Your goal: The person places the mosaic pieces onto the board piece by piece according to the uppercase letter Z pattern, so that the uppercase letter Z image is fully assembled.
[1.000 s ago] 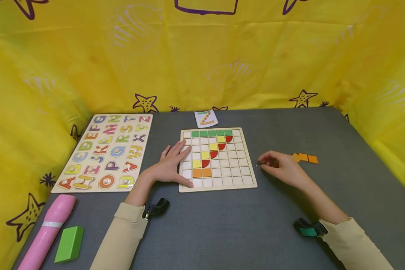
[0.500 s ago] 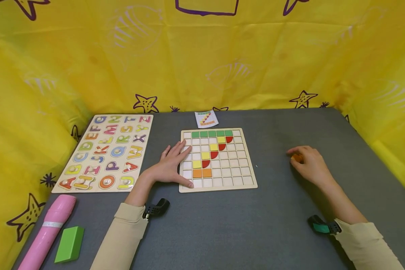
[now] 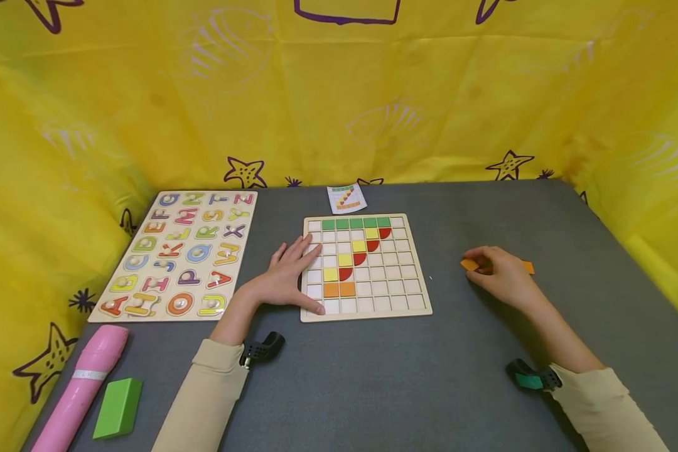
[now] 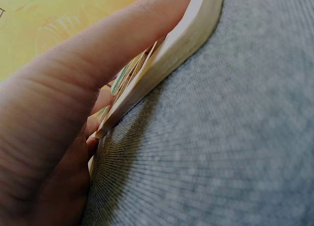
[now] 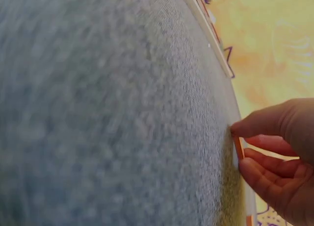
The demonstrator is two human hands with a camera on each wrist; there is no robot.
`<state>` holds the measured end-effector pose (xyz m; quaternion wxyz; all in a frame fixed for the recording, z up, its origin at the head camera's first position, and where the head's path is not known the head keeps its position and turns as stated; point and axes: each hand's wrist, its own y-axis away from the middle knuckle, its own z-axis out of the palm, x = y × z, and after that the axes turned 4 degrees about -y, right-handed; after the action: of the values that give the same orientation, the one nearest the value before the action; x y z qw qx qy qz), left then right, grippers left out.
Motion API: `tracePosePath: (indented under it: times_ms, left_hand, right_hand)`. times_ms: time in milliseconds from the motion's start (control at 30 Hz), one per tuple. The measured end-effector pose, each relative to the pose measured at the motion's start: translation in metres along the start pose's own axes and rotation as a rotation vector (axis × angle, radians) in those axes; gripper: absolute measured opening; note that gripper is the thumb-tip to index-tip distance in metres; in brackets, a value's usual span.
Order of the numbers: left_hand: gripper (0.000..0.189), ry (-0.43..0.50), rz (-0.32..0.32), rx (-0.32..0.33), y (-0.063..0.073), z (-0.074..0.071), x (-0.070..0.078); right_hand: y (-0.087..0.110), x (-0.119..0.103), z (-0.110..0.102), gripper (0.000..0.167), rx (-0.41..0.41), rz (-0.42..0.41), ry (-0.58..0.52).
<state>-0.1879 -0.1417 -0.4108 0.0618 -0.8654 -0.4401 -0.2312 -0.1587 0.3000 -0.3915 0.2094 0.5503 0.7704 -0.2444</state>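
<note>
My left hand [image 3: 285, 276] rests spread on the left edge of a wooden grid board [image 3: 392, 315], its thumb at the near-left corner. In the left wrist view, the thumb lies across the board's rim [image 4: 142, 84]. Green squares [image 3: 356, 223], yellow squares [image 3: 345, 260], red quarter-circles [image 3: 359, 258] and two orange squares [image 3: 347, 289] sit in the grid. To the right of the board, my right hand [image 3: 503, 276] pinches an orange square tile [image 3: 468, 265] between thumb and fingers. The right wrist view shows this tile [image 5: 238, 146] edge-on. More orange [image 3: 528, 268] shows behind that hand.
A small pattern card [image 3: 347, 199] lies beyond the board. On the left are an alphabet puzzle board [image 3: 203, 207], a pink microphone-shaped object [image 3: 90, 370] and a green block [image 3: 117, 408]. Yellow printed cloth [image 3: 339, 81] hangs around the table [image 3: 361, 389].
My right hand reached right to the orange tiles, took one, and has come slightly back left with it. The left hand has stayed on the board.
</note>
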Motion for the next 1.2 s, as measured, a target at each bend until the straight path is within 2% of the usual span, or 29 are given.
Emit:
tracePosePath:
  times_ms: [133,367,567,900,1200]
  left_hand:
    - [0.123,0.002,-0.001,-0.001,0.000,0.000,0.000]
    - [0.123,0.015,-0.002,-0.006,0.000,-0.001,0.001]
    - [0.123,0.017,-0.001,-0.008,0.001,-0.001,0.002]
    - [0.123,0.015,0.001,-0.007,0.001,-0.001,0.000]
    - [0.122,0.017,-0.008,-0.010,0.000,-0.001,0.001]
  right_hand:
    - [-0.003,-0.005,0.002,0.035,-0.008,0.025,-0.009]
    - [-0.010,-0.028,0.016,0.036,-0.092,0.032,-0.159]
    - [-0.019,-0.055,0.038,0.037,-0.157,-0.016,-0.259]
    - [-0.030,-0.093,0.070,0.037,-0.232,-0.113,-0.352]
    - [-0.041,-0.105,0.090,0.033,-0.270,-0.217,-0.334]
